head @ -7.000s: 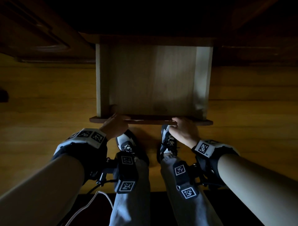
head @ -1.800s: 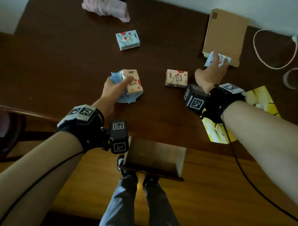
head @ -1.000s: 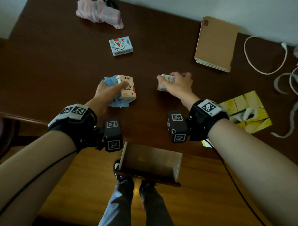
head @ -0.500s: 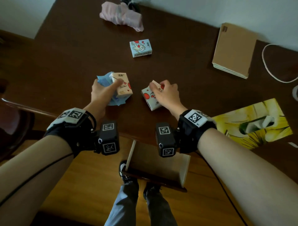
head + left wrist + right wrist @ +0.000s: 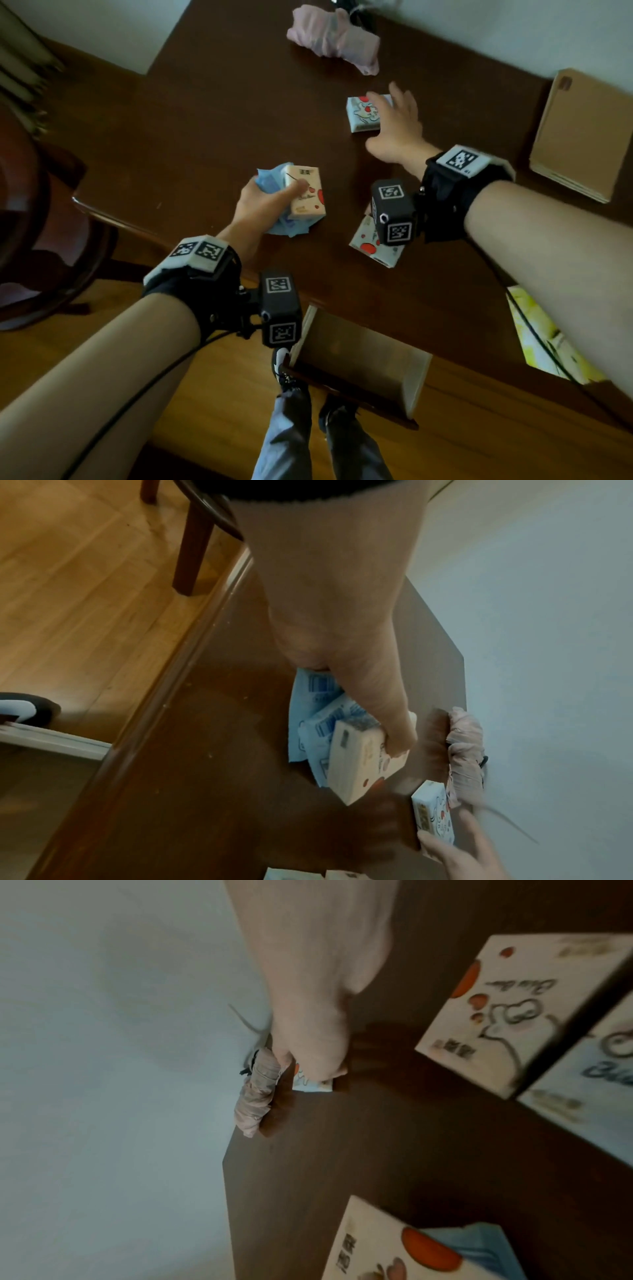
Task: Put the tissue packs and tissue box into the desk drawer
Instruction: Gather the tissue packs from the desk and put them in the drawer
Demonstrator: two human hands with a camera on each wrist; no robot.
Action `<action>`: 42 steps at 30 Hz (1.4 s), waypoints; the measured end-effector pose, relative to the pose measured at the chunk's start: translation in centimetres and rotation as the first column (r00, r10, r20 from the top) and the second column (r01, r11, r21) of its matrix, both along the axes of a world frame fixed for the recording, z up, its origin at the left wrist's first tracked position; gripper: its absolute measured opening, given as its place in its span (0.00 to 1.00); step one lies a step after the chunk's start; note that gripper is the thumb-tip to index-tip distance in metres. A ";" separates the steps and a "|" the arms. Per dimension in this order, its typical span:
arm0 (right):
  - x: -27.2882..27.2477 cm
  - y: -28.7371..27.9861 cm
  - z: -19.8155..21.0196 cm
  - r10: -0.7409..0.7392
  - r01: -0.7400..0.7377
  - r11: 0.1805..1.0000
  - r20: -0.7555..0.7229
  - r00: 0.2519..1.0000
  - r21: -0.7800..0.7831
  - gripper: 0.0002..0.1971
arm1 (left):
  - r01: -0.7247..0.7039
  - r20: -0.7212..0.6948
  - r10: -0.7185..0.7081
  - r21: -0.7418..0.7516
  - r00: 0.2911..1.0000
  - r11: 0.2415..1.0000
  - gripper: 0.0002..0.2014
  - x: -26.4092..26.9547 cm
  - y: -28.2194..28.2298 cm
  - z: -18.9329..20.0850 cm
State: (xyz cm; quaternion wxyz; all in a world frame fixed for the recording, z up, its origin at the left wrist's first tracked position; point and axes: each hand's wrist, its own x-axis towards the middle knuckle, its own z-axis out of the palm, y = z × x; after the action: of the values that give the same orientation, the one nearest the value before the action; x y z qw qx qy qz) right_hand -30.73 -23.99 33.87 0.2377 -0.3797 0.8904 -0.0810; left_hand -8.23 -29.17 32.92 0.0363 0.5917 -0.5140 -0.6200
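Observation:
My left hand (image 5: 287, 192) grips a beige tissue pack (image 5: 306, 193) stacked on crumpled blue packs (image 5: 274, 178), just above the dark desk; the left wrist view shows the thumb across the beige pack (image 5: 356, 764). My right hand (image 5: 390, 116) reaches far across the desk, fingers spread over a blue-and-white tissue pack (image 5: 359, 114) and touching it (image 5: 313, 1087). Two more packs (image 5: 368, 245) lie on the desk under my right wrist. The open drawer (image 5: 359, 363) sticks out below the desk edge. The yellow tissue box (image 5: 534, 335) is partly hidden by my right forearm.
A folded pink umbrella (image 5: 335, 37) lies at the desk's far edge by the wall, just beyond the far pack. A brown notebook (image 5: 582, 137) sits at the far right. A wooden chair (image 5: 41, 240) stands left of the desk.
My right hand has let go of its two packs near the desk's front and moved far forward onto the blue-and-white pack. The left hand still holds its packs in about the same place.

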 end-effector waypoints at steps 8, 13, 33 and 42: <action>-0.3 -0.2 -1.6 0.026 -0.017 0.997 -0.126 0.992 0.074 0.35 | 0.026 0.017 -0.025 -0.040 1.000 0.999 0.27 0.0 -0.1 -0.8; 0.4 3.5 0.0 -0.085 0.085 0.996 -0.014 0.996 -0.022 0.35 | 0.037 0.017 -0.037 -0.047 0.999 0.998 0.25 -0.1 0.0 -0.7; 6.3 12.0 1.3 -0.045 0.043 0.997 0.027 0.999 0.056 0.30 | -0.063 -0.067 0.060 -0.049 0.996 0.997 0.28 2.1 3.3 -0.5; 10.5 12.6 2.5 0.267 -0.292 0.939 0.152 0.952 0.183 0.41 | -0.116 -0.042 0.115 -0.023 0.993 0.993 0.29 4.7 4.4 0.5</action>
State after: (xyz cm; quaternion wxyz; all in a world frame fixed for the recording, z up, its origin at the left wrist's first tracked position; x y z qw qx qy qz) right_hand -20.23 -11.36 36.42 0.3394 -0.4703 0.8143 0.0215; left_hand -3.51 -24.77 33.42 0.0899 0.6071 -0.4859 -0.6223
